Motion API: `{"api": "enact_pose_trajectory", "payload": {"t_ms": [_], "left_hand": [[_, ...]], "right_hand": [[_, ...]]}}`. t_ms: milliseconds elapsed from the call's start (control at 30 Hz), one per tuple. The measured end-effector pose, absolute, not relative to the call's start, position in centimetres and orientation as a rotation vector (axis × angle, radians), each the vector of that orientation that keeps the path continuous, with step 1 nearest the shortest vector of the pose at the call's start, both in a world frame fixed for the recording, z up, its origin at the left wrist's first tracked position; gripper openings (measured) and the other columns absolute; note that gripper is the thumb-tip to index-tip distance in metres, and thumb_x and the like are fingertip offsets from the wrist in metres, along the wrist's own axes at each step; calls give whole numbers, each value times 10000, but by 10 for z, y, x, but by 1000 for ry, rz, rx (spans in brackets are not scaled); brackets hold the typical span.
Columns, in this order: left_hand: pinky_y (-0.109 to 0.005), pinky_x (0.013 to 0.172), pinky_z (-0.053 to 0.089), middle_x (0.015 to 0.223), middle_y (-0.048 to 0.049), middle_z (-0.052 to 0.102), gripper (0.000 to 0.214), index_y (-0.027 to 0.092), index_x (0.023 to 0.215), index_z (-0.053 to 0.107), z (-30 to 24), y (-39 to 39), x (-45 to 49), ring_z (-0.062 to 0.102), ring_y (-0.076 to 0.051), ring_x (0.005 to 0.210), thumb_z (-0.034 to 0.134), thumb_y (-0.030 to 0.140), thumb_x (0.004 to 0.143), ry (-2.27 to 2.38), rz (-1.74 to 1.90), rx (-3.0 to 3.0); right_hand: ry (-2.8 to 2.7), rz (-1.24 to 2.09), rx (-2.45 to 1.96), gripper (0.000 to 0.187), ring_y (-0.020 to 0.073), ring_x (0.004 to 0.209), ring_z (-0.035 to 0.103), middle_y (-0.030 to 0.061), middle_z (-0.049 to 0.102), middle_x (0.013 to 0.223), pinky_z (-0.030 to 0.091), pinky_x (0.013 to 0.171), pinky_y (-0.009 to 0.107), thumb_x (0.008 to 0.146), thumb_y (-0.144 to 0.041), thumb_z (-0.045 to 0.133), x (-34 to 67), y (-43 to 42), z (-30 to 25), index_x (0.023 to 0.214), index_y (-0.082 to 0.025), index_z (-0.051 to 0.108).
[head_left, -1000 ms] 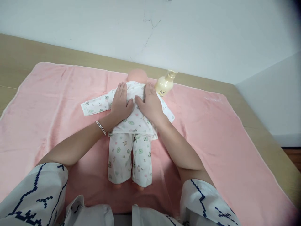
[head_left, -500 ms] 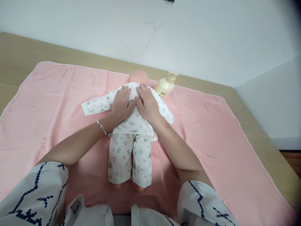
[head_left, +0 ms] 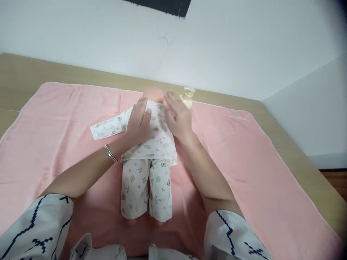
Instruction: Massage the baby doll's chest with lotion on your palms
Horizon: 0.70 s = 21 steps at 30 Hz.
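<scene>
1. Baby doll [head_left: 161, 142] in printed pyjamas [head_left: 135, 191]: lying on pink blanket [head_left: 238, 169].
2. My left hand [head_left: 138, 122]: fingers extended, against the doll's upper body.
3. My right hand [head_left: 179, 117]: blurred, fingers extended, contact unclear, partly hiding cream pump bottle [head_left: 188, 96].

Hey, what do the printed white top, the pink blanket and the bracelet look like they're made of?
Printed white top: probably thin cotton or a similar fabric, matt, judging by its soft folds and loose hem.
Pink blanket: likely fleece or short plush, with a faint sheen and shallow creases.
Bracelet: apparently polished silver-toned metal, given its bright highlights; solid or plated, I can't tell.
</scene>
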State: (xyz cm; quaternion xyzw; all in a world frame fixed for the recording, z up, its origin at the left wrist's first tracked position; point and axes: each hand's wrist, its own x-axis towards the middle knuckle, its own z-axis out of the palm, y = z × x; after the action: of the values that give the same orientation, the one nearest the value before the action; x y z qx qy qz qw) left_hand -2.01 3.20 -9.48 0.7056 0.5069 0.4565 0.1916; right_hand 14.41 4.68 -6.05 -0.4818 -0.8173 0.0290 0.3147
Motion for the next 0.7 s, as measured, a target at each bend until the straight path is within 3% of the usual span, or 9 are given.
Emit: {"api": "enact_pose_trajectory", "payload": {"t_ms": [100, 200, 267, 400, 567, 700], "left_hand": [[-464, 1256, 274, 1601, -47, 328, 567, 257, 1488, 317, -68, 47, -7, 267, -213, 1510, 142, 535, 1026, 1247, 1305, 1821], [-434, 1089, 498, 1523, -101, 444, 732, 192, 1511, 265, -53, 84, 11, 453, -196, 1409, -182, 435, 985, 932, 1097, 1806], [-453, 1031, 538, 1427, -116, 546, 683, 171, 1486, 331, -52, 111, 24, 501, -228, 1374, -90, 433, 1017, 870, 1046, 1895], [-462, 1053, 528, 1423, -116, 542, 568, 148, 1441, 393, -63, 146, 51, 434, -254, 1424, 172, 473, 1031, 839, 1043, 1983], [-526, 1114, 471, 1449, -94, 517, 501, 147, 1422, 416, -79, 161, 68, 295, -266, 1497, 289, 403, 1011, 949, 1146, 2075], [-557, 1124, 451, 1440, -69, 536, 486, 156, 1425, 429, -77, 163, 65, 281, -254, 1503, 235, 323, 1012, 1003, 1167, 2107]], "right_hand": [[-1973, -87, -1347, 519, 247, 1490, 301, 50, 429, 1551, 248, 1219, 579, 1029, -377, 193, 170, 56, -42, 1474, -253, 431], [-1900, -168, -1421, 553, 264, 1506, 255, 75, 362, 1585, 219, 1201, 639, 1038, -413, 119, 193, 70, -38, 1525, -255, 329], [-1911, -176, -1434, 556, 261, 1513, 237, 85, 343, 1593, 210, 1204, 639, 1037, -413, 118, 203, 79, -40, 1535, -248, 301], [-1972, -152, -1399, 545, 243, 1515, 234, 109, 340, 1593, 210, 1231, 576, 1025, -358, 175, 208, 88, -46, 1517, -190, 339], [-2006, -134, -1453, 532, 289, 1479, 308, 144, 423, 1540, 183, 1225, 604, 977, -285, 268, 199, 87, -48, 1467, -139, 415], [-1974, -173, -1475, 524, 298, 1414, 394, 160, 509, 1457, 170, 1216, 620, 915, -198, 311, 192, 86, -46, 1403, -128, 489]]}}
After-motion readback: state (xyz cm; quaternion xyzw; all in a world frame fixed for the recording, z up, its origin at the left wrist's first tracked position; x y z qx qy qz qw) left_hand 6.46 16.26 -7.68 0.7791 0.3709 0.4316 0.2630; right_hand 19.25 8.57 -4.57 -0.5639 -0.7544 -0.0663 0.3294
